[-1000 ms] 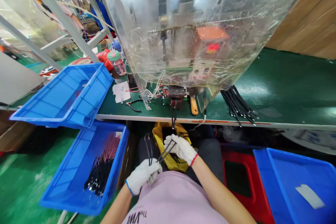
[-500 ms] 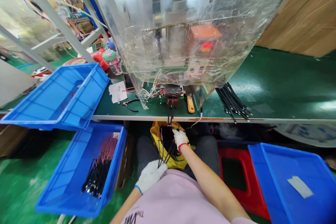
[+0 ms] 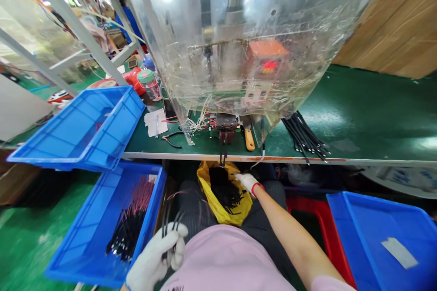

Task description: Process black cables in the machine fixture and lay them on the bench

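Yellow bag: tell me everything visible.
The bag is bright yellow, looks like creased plastic, with its mouth open and facing up. Black wires lie inside. It sits between the person's legs, near the front edge of the table. The right hand is at its right rim; contact is unclear.

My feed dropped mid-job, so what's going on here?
The gloved left hand holds a few dark wires. The right hand is at the right edge of a yellow bag of dark strands, its grip unclear. Pink-and-black wires lie in the lower blue bin, black cables on the green bench.
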Demonstrator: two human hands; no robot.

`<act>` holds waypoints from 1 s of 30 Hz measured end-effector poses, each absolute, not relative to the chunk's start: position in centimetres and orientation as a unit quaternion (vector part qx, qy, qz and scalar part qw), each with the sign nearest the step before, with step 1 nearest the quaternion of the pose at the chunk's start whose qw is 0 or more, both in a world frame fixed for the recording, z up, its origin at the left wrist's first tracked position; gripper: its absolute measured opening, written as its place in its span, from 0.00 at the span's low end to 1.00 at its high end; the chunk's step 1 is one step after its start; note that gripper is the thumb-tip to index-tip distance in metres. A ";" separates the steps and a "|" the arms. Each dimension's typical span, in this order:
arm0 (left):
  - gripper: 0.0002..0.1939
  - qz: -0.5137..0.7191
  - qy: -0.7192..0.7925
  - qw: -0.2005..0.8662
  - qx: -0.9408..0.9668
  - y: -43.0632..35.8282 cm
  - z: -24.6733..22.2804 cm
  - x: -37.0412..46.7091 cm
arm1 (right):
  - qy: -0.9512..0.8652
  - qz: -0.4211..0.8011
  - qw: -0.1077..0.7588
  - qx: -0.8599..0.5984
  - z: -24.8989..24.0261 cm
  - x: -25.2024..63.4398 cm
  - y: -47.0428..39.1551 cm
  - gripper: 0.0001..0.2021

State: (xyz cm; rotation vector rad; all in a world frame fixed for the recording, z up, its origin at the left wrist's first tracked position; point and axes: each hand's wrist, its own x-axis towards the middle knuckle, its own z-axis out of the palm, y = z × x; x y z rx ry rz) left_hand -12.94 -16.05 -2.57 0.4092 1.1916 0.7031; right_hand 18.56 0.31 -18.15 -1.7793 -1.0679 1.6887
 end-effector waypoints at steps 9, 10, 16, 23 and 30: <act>0.20 0.468 0.391 0.791 0.048 -6.8 -1.9 -5.2 | -0.641 0.399 0.089 -0.650 -12.4 16.8 -4.7 0.11; 0.13 0.472 0.370 0.799 0.051 -5.6 -1.9 -4.2 | -0.649 0.379 0.086 -0.654 -11.2 17.4 -5.0 0.13; 0.18 0.487 0.319 0.809 0.083 -0.7 -1.3 -0.5 | -0.627 0.248 0.126 -0.728 -0.7 24.1 -3.8 0.17; 0.37 0.492 0.363 0.760 0.222 -0.3 -1.5 1.9 | -0.501 0.090 0.149 -0.848 5.8 33.7 5.8 0.17; 0.29 0.452 0.407 0.713 0.349 -0.4 -2.2 1.5 | -0.503 0.041 0.063 -0.861 3.0 36.3 12.1 0.22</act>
